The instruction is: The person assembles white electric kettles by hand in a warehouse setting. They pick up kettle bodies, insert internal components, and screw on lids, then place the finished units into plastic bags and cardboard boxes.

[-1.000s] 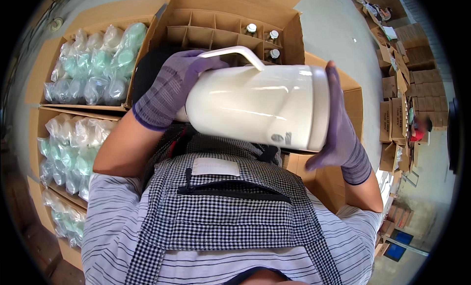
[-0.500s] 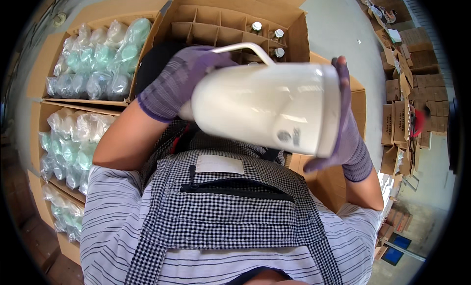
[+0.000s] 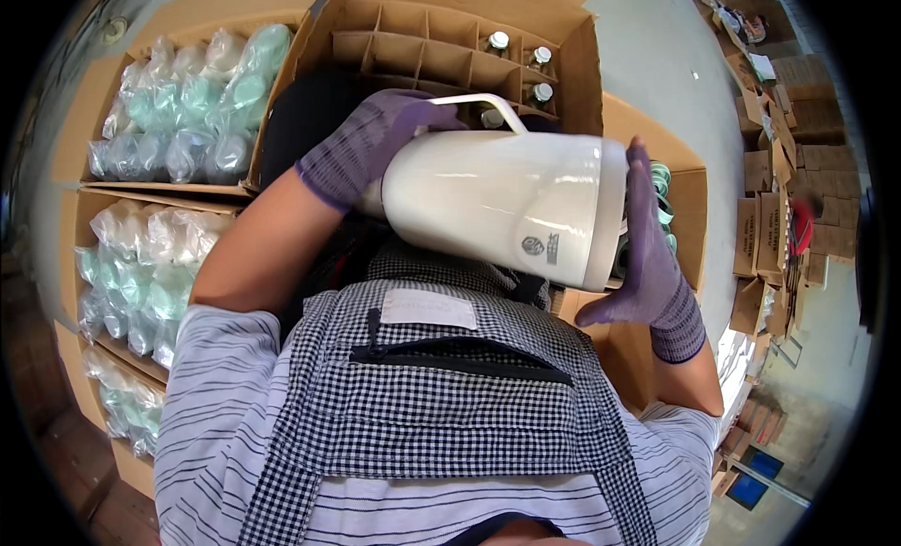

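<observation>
A large glossy cream tumbler [image 3: 488, 194] with a loop handle and a small dark printed mark lies sideways in front of my apron. My gloved left hand [image 3: 404, 133] is closed round its narrower end, close to the handle; its fingertips are partly hidden behind the tumbler. At the wide end, my gloved right hand [image 3: 654, 264] is open, with fingers stretched upward and thumb spread toward me. Its palm faces the rim; whether it touches there I cannot tell.
Ahead stands a divided carton [image 3: 450, 30] with several white-capped bottles [image 3: 541, 95] in its right cells. Boxes of plastic-wrapped cups [image 3: 192, 105] line my left. Beyond my right hand, a carton [image 3: 693, 208] holds green looped items [image 3: 662, 184]. Stacked cartons [image 3: 817, 175] stand far right.
The tumbler's wide end has shifted slightly left, and its blur has gone. My left hand has moved a little right. Green looped items now show beside my right hand.
</observation>
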Motion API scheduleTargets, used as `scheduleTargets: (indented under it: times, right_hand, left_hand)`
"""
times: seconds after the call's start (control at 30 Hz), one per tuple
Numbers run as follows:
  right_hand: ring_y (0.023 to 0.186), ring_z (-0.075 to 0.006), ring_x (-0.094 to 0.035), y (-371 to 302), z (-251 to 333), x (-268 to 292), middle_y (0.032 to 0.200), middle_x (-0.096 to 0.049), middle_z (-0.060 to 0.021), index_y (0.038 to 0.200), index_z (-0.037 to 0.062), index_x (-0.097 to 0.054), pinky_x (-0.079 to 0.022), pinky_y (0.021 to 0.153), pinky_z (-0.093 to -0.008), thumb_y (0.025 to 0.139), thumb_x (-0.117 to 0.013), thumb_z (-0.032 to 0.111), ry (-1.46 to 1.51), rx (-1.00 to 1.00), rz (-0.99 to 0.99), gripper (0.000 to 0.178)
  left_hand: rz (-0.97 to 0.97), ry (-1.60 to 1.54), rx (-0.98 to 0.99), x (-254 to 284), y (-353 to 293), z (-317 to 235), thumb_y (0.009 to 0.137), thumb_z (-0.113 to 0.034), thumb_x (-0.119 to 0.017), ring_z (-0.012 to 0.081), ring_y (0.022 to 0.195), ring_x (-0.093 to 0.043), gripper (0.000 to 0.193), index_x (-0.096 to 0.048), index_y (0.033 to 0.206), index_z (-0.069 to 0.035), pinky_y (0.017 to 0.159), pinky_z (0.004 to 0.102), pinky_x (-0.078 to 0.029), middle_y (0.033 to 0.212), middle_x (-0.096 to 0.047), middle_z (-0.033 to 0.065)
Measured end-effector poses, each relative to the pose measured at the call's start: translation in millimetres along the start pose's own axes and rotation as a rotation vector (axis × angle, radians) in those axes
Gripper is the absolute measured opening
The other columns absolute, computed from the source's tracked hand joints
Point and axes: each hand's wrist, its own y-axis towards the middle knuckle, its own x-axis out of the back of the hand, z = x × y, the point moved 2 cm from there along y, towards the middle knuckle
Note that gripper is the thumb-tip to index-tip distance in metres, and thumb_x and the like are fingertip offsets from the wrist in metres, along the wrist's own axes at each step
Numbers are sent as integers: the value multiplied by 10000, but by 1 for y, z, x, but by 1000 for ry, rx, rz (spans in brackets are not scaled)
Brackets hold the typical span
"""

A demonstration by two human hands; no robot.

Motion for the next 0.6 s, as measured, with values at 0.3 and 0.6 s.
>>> scheduleTargets:
  times: [0.3, 0.6]
  right_hand:
    - [1246, -510, -473, 11, 52, -43, 1454, -394, -338, 1358, 33, -498, -397, 1026, -586, 499, -903, 319, 16, 186, -337, 992]
    - [1105, -338, -554, 9, 40, 18, 1190, -560, -154, 1072, 37, -688, -454, 948, -487, 671, -851, 320, -210, 333, -191, 518]
  left_hand:
    - [3, -88, 68, -51, -38, 16, 848, -114, -691, 310, 1061, -690, 281, -708, 1124, -68, 948, 358, -554, 1146, -698, 147]
    - [50, -448, 308, -32, -11, 17, 916, -180, -664, 268, 1073, -695, 312, -689, 1201, -55, 959, 364, -553, 1177, -699, 146]
